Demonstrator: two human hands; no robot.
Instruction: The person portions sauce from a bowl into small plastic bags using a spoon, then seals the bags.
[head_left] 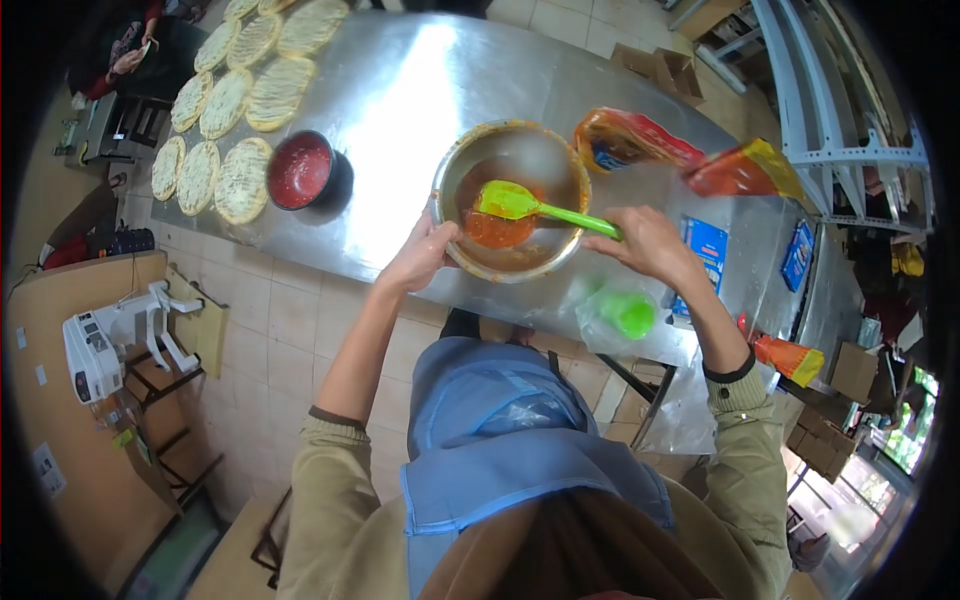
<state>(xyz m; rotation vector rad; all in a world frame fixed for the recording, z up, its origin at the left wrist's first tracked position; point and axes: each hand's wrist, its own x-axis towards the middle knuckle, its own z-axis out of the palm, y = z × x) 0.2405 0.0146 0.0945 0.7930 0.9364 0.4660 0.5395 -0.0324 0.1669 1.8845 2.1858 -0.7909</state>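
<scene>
A metal bowl (pixel 458 152) with red-orange sauce (pixel 492 230) at its bottom stands near the front edge of the steel table. My left hand (pixel 422 252) grips its rim on the left side, thumb over the edge. In my right hand (pixel 640 242) is the handle of a lime-green spatula (pixel 512 201), held across the bowl's right rim. The spatula's blade is over the sauce and smeared with it. To the left, a dark bowl with a red inside (pixel 301 170) sits apart from both hands.
Several flat dough rounds with pale topping (pixel 228 103) cover the steel table's (pixel 385 95) left end. Right of the bowl lie open red packets (pixel 640 140), a blue box (pixel 703 250) and a green object in clear plastic (pixel 630 313). Another person's hand (pixel 128 62) shows at upper left.
</scene>
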